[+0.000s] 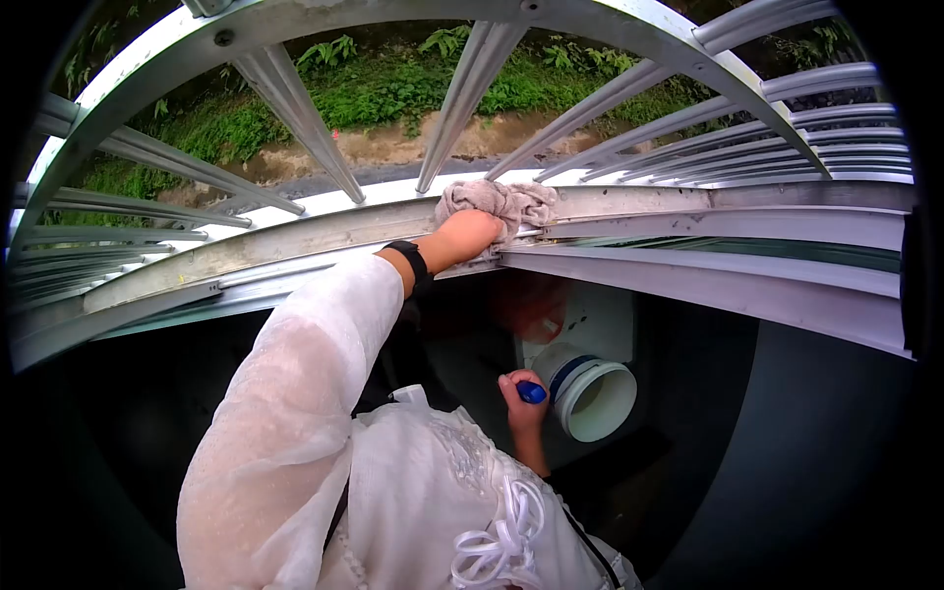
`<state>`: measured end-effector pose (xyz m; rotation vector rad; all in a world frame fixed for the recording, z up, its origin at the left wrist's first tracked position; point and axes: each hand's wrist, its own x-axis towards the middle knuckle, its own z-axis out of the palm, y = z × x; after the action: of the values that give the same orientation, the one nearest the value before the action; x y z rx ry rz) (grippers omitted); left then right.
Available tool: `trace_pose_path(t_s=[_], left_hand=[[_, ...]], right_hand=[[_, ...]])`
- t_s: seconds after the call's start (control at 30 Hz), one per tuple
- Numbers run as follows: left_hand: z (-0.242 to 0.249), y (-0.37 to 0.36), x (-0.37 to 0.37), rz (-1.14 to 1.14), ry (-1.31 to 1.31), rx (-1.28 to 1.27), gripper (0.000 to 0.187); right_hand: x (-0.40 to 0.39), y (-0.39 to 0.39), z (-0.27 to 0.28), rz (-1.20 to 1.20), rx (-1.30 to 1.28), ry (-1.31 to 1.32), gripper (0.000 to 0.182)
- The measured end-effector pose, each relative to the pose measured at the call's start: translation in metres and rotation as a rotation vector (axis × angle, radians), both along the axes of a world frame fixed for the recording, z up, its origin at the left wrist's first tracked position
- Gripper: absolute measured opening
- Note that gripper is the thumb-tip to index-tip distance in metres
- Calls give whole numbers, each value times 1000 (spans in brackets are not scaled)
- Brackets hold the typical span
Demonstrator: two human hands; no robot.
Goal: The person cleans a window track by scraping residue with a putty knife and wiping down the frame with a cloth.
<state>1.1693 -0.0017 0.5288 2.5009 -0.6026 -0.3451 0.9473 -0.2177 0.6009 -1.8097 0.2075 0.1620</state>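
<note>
My left hand, in a white sleeve with a black band at the wrist, is closed on a crumpled greyish-pink rag. It presses the rag against the window sill track beside the end of a sliding sash. Lower down, inside the room, my right hand is wrapped round a blue-ended handle; the rest of that tool is hidden in shadow. Just right of it is a white bucket with a dark blue band.
Metal bars of a curved window guard fan out beyond the sill. Green plants and bare soil lie outside. A reddish translucent bag sits behind the bucket. The floor area is dark.
</note>
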Motion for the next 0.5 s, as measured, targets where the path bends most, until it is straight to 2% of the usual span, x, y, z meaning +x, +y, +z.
trace_pose_path(t_s=[0.07, 0.1, 0.23, 0.3, 0.37, 0.43, 0.47, 0.5], left_hand=[[10, 12, 2, 88, -3, -183, 16], [20, 19, 0, 185, -88, -273, 16], [86, 80, -26, 296, -176, -403, 21], [112, 105, -55, 400, -110, -417, 23], [113, 130, -84, 383, -96, -309, 24], [87, 152, -115, 326, -134, -106, 28], [76, 156, -130, 332, -133, -103, 28], [66, 159, -145, 330, -14, -60, 31]], right_hand=[[7, 11, 12, 62, -59, -37, 16], [8, 13, 14, 54, -59, -37, 16], [8, 20, 16, 143, -74, -100, 17], [10, 23, 17, 187, -97, -93, 17], [14, 28, 20, 215, -92, -92, 17], [15, 31, 19, 249, -85, -86, 18], [16, 33, 18, 266, -86, -90, 18], [16, 34, 16, 280, -88, -94, 18]])
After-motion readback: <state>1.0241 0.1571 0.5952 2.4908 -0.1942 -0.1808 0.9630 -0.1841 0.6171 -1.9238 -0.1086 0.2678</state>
